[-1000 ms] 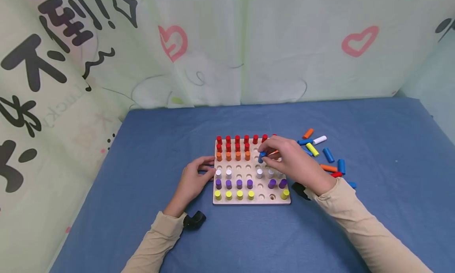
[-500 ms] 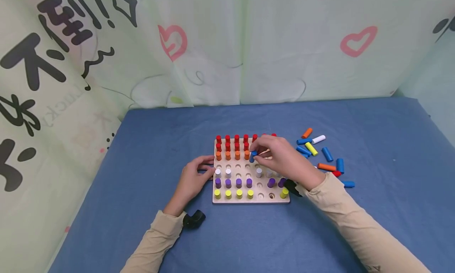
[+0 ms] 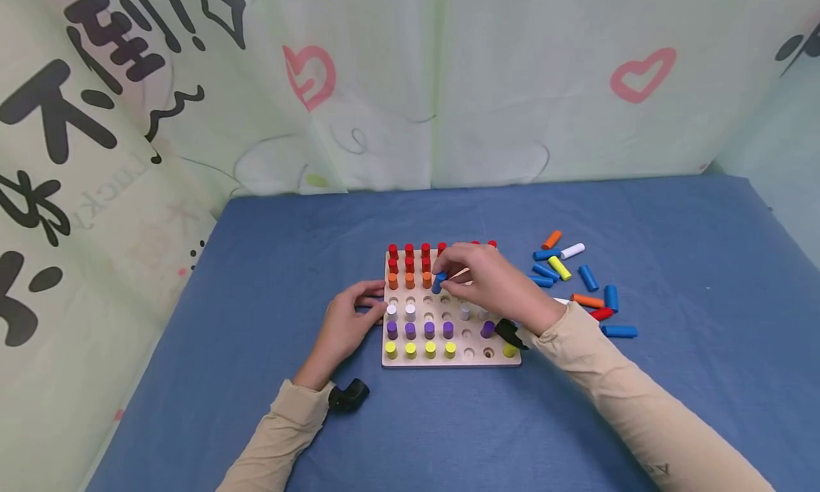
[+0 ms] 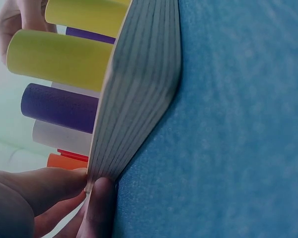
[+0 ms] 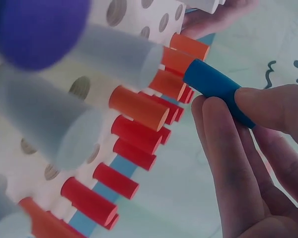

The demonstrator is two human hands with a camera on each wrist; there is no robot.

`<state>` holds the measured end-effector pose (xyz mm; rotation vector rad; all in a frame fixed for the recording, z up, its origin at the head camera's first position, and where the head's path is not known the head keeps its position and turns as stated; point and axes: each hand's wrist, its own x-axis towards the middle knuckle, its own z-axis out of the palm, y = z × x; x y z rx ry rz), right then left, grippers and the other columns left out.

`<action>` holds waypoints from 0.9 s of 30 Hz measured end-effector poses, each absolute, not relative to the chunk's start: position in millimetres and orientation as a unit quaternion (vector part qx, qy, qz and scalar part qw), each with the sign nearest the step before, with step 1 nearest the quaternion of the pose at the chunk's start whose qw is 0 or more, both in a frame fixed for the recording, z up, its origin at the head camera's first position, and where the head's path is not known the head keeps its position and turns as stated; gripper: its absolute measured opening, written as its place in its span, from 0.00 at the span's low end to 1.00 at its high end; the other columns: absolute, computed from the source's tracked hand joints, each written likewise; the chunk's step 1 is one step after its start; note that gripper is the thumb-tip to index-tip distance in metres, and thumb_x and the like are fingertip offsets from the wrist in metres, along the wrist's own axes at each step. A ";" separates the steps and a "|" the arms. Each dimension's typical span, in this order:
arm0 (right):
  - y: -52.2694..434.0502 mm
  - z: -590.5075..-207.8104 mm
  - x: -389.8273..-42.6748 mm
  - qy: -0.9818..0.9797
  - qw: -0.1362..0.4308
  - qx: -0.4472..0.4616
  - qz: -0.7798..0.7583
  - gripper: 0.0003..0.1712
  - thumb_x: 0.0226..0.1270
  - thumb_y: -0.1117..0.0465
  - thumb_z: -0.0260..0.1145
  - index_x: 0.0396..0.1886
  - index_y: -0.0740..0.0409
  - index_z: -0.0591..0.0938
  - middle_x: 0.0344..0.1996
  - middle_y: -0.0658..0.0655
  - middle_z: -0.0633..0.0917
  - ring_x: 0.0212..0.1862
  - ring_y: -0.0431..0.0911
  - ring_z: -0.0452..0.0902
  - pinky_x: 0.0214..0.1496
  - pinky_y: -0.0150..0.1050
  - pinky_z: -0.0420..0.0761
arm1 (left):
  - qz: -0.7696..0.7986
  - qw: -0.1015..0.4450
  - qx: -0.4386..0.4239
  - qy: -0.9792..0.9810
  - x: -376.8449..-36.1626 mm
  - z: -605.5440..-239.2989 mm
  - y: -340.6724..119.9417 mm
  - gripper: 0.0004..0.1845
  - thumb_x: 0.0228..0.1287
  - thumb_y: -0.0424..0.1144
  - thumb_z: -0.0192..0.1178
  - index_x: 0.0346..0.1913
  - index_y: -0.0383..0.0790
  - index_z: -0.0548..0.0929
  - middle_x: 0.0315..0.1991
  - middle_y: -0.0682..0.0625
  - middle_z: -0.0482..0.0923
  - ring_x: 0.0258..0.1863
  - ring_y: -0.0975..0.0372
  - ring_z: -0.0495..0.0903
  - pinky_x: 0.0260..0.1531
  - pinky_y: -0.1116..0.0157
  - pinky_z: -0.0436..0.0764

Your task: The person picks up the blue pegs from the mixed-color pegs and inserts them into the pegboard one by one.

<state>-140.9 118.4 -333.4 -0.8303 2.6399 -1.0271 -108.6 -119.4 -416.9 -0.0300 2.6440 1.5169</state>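
Note:
My right hand (image 3: 490, 282) pinches a blue peg (image 5: 213, 88) between thumb and fingertips, tilted above the wooden pegboard (image 3: 416, 362), near the end of the orange row. In the right wrist view the peg is clear of the board's holes. My left hand (image 3: 346, 328) holds the board's left edge; the left wrist view shows the thumb (image 4: 49, 186) and a finger meeting at that edge. Red pegs (image 3: 409, 250), orange pegs (image 3: 410, 281), white pegs (image 3: 410, 312), purple pegs (image 3: 429, 330) and yellow pegs (image 3: 411, 349) stand in rows. My right hand hides part of the board.
Loose pegs lie right of the board on the blue cloth (image 3: 288, 250): several blue ones (image 3: 588, 278), orange ones (image 3: 586, 301), a yellow one (image 3: 559, 267), a red one (image 3: 601, 313) and white ones (image 3: 572, 250). A printed curtain (image 3: 384, 122) hangs behind the table.
My right hand has moved left across the board with the blue peg, from right of the orange row to its right end. My left hand stays at the board's edge.

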 end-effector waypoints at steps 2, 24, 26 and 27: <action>116.5 -332.2 -142.1 0.888 0.102 -0.280 -0.349 0.11 0.63 0.69 0.70 0.45 0.62 0.84 0.41 0.55 0.84 0.46 0.49 0.86 0.49 0.43 0.85 | 0.496 0.047 -0.010 0.867 -108.8 -416.7 -118.9 0.20 0.67 0.34 0.64 0.61 0.40 0.80 0.52 0.47 0.83 0.44 0.59 0.84 0.40 0.64 0.86; 94.7 -330.2 -151.3 0.881 0.130 -0.294 -0.346 0.09 0.63 0.70 0.69 0.43 0.61 0.86 0.40 0.54 0.86 0.43 0.45 0.86 0.49 0.40 0.85 | 0.506 0.052 -0.015 0.861 -108.3 -416.7 -119.7 0.19 0.67 0.34 0.63 0.60 0.39 0.80 0.52 0.46 0.82 0.42 0.59 0.83 0.38 0.65 0.86; 92.7 -330.0 -152.2 0.883 0.130 -0.297 -0.341 0.09 0.63 0.70 0.69 0.43 0.61 0.86 0.39 0.54 0.87 0.43 0.45 0.85 0.48 0.39 0.85 | 0.506 0.055 -0.018 0.861 -108.7 -416.7 -119.3 0.19 0.67 0.34 0.64 0.60 0.40 0.80 0.52 0.47 0.82 0.42 0.59 0.83 0.38 0.66 0.86; 91.9 -330.0 -152.7 0.883 0.129 -0.297 -0.340 0.09 0.63 0.70 0.69 0.43 0.62 0.86 0.39 0.54 0.87 0.42 0.44 0.85 0.48 0.39 0.85 | 0.505 0.056 -0.018 0.861 -108.8 -416.7 -119.2 0.20 0.67 0.34 0.64 0.61 0.40 0.80 0.52 0.47 0.82 0.43 0.59 0.83 0.38 0.66 0.86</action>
